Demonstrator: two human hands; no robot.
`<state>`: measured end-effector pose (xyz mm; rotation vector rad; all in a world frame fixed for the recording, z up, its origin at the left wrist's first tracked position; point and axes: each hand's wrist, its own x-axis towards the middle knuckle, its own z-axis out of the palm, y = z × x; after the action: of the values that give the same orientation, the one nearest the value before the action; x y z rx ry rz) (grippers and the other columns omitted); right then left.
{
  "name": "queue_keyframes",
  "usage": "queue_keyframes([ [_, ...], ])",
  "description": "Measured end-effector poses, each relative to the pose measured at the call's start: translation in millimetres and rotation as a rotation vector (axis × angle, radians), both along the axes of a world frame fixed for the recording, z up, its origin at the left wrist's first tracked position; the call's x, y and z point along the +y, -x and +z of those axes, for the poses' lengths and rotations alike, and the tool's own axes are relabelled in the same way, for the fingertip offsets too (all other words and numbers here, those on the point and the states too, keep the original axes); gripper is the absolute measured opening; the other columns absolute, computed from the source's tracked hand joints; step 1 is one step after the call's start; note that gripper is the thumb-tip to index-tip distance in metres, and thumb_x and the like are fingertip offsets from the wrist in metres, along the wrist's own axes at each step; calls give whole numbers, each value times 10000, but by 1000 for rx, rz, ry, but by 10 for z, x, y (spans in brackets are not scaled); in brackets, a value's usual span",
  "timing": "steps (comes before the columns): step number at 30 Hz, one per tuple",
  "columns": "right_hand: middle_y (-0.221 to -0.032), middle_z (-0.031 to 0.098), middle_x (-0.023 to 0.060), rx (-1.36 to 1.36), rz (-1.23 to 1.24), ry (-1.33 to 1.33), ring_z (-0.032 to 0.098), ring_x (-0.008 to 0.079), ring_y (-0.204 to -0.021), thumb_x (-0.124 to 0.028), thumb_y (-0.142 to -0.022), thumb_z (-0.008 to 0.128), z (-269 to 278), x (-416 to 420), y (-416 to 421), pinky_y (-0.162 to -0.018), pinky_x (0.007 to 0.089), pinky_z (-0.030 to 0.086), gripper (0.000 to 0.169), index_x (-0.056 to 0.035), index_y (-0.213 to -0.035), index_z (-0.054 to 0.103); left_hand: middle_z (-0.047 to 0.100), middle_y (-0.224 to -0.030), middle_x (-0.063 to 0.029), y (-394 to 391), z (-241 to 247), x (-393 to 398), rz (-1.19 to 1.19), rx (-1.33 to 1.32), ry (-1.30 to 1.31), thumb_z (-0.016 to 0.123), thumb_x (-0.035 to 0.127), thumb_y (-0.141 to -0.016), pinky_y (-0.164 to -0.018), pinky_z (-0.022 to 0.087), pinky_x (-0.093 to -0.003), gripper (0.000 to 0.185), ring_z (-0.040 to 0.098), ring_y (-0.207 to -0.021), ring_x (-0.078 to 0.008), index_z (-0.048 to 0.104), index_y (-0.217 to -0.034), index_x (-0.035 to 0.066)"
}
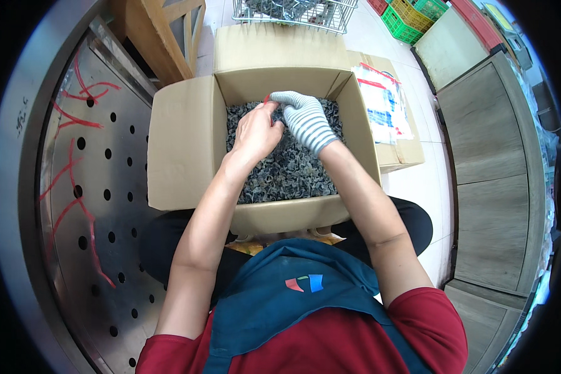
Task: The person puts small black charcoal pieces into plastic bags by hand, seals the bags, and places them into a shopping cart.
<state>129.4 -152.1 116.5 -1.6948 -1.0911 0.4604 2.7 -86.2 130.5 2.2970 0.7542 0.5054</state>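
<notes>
Both hands meet above an open cardboard box (181,145) filled with dark, curled dried pieces (290,170) that look like dried wood ear fungus. My bare left hand (257,133) pinches a thin red strip (267,98), of which only bits show between the fingers. On my right hand (308,119) is a grey-and-white striped knit glove; its fingertips touch the left fingers at the strip's upper end. Whether the gloved fingers grip it too is hidden. What the strip belongs to cannot be seen.
Left stands a perforated metal panel (121,177) with several red plastic strips (91,219) on it. Another carton (404,156) at right bears printed plastic bags (383,107). Beyond are a wire basket (294,21), plastic crates (402,23) and a wooden frame (156,39). Grey cabinets (491,187) line the right.
</notes>
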Motion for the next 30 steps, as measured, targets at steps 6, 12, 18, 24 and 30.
queue_keyframes([
  [6,-969,730,84,348,-159,-294,667,123,-851,-69,-848,728,-128,9,-30,-790,269,544,218,18,-1046,706,669,-843,-109,-96,-48,99,20,15,34,559,43,-801,-659,544,-319,394,665,-602,-175,657,-1183,43],
  [12,-829,668,24,508,-635,-465,579,90,-730,-113,-889,690,-614,-78,-332,-707,254,499,146,-13,-994,682,707,-848,-113,-274,85,159,-45,246,125,458,-80,-781,-612,560,-283,521,678,-597,-136,652,-1245,56],
  [18,-1149,629,95,1142,-665,-147,592,175,-884,-409,-921,608,-676,-180,-577,-702,360,497,468,-68,-1241,587,639,-1224,-191,-400,858,96,-92,127,469,466,-98,-790,-590,570,-239,519,692,-669,-139,595,-1284,-8],
  [24,-1467,412,240,1627,-68,-142,453,336,-1309,-650,-885,530,-410,-242,-445,-1111,485,355,920,11,-1480,297,611,-1310,-132,-358,1585,338,-95,-37,610,506,-84,-827,-556,561,-180,526,660,-628,-84,519,-1350,-26],
  [30,-1385,534,161,1734,514,-659,518,282,-1269,-402,-982,530,-10,-438,-423,-1074,441,436,561,-66,-1423,443,583,-1339,-143,-200,1612,690,-132,-22,684,493,-74,-839,-560,559,-188,524,672,-643,-95,501,-1362,-40],
])
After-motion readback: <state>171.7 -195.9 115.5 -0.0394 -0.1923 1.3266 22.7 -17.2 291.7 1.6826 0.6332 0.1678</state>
